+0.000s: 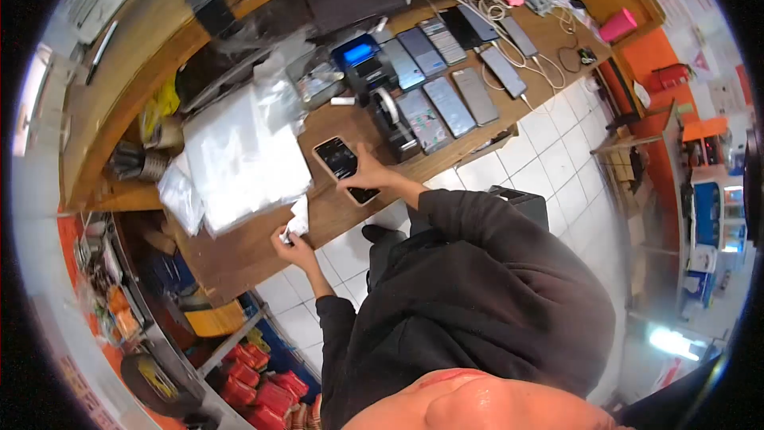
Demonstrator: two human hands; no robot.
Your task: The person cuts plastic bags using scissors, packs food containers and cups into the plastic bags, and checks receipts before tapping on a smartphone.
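Note:
My right hand (369, 173) is on a smartphone (337, 158) with a dark lit screen and a pale edge. The thumb lies across the screen, and the other fingers are at the phone's right side. The phone is over the front part of the wooden desk (330, 219); whether it touches the wood I cannot tell. My left hand (293, 248), at the desk's front edge, is closed on a crumpled white piece of paper or tissue (299, 216). A stack of clear plastic bags (247, 159) lies just beyond it.
Several phones (450, 107) lie in rows on the right, some with white charging cables (549, 72). A black label printer (368, 72) with a blue screen stands beside them. A dark monitor (354, 1) is at the back. Red packets (259, 386) sit on a lower shelf.

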